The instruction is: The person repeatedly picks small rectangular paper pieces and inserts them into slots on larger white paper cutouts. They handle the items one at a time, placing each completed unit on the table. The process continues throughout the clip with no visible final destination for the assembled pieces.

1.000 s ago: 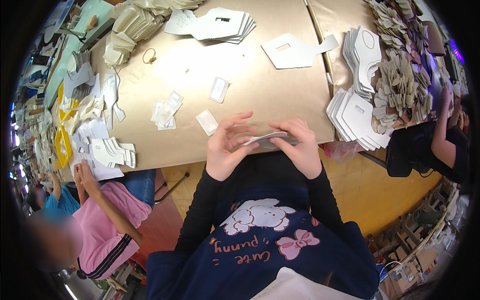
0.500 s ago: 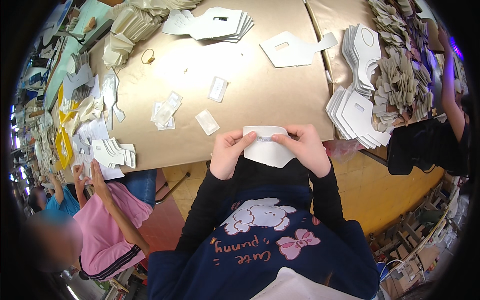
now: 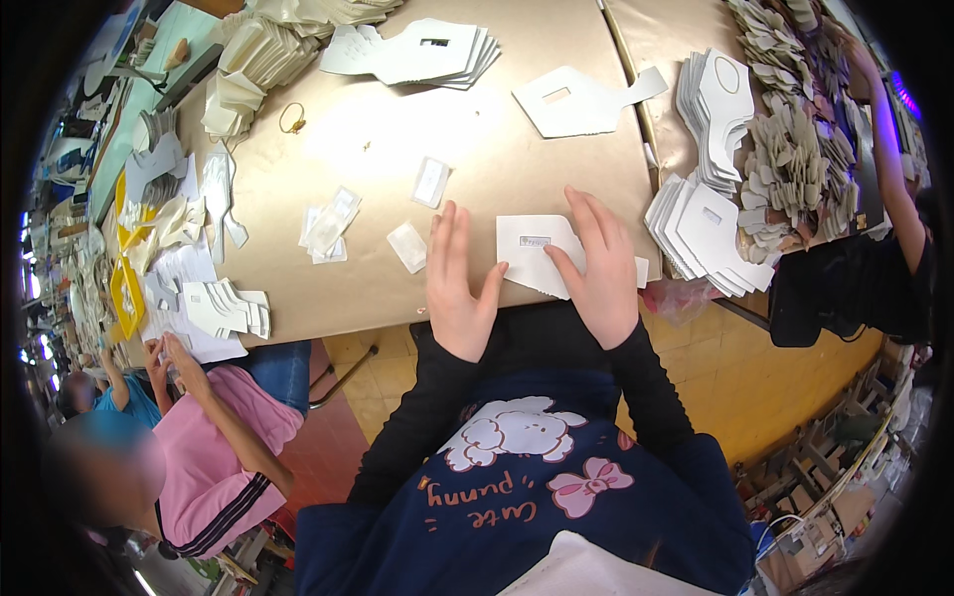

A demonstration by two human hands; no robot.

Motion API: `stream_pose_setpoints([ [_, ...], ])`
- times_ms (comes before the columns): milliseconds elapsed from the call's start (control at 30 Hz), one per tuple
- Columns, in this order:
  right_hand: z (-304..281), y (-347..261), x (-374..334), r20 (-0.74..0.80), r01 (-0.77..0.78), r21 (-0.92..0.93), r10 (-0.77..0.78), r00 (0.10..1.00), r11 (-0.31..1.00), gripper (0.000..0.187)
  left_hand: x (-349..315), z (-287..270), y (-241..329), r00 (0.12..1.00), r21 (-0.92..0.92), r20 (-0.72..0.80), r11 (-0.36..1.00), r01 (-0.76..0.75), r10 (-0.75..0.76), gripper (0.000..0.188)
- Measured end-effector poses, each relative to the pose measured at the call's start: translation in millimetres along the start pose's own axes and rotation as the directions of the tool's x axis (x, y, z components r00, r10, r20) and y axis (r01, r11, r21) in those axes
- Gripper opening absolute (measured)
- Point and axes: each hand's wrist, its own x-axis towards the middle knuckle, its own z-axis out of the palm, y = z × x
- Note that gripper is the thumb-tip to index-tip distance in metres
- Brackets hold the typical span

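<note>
A white flat cut piece (image 3: 522, 268) lies on the brown-covered table close to its front edge, with a small printed label set in its rectangular slot. My right hand (image 3: 601, 268) is open over the piece's right side, its thumb reaching toward the label. A narrow tab of the piece shows to the right of that hand. My left hand (image 3: 461, 288) is open beside the piece on the left, fingers stretched forward and thumb near its edge. Nothing is held in it. Small pale rectangular patches, one single patch (image 3: 406, 246) and another single patch (image 3: 431, 183), lie beyond my left hand.
A small pile of patches (image 3: 333, 223) lies further left. Another slotted white piece (image 3: 571, 109) rests farther back, and a stack of such pieces (image 3: 422, 55) stands behind. More white stacks (image 3: 701, 233) are at right. A co-worker in pink (image 3: 224, 417) handles pieces at left; another person's arm (image 3: 887, 149) reaches in at right.
Both hands held the white piece at the table's edge; now it lies flat on the table. My hands have opened and moved forward, with the left one off the piece.
</note>
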Motion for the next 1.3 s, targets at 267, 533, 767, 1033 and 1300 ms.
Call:
stream_pose_setpoints([
  [267, 18.4, 0.5, -30.8, 0.230, 0.183, -0.390, -0.097, 0.968, 0.902, 0.051, -6.9, 23.6, -2.5, 0.913, 0.334, 0.396, 0.912, -0.238, 0.093, 0.054],
  [533, 28.9, 5.7, -11.9, 0.119, 0.102, -0.324, -0.066, 0.991, 0.940, 0.048, 16.4, 36.1, -2.6, 0.936, 0.369, 0.341, 0.902, -0.222, 0.091, 0.053],
  [767, 13.7, 7.0, -11.5, -0.021, -0.130, 0.104, 0.133, 0.991, 0.986, 0.034, 46.2, -18.0, -39.0, 1.000, 0.276, -0.026, 0.961, 0.012, -0.006, 0.047],
  [1033, -81.3, 12.8, -6.3, -0.354, -0.249, 0.210, 0.311, 0.882, 0.946, 0.019, 92.7, -16.3, -53.6, 0.997, 0.194, 0.073, 0.980, -0.053, 0.039, 0.024],
  [1300, -117.2, 24.4, 27.7, -0.375, -0.180, 0.054, 0.187, 0.908, 0.982, 0.025, 77.7, -3.3, -31.5, 0.949, 0.012, 0.265, 0.984, -0.178, 0.169, 0.020],
])
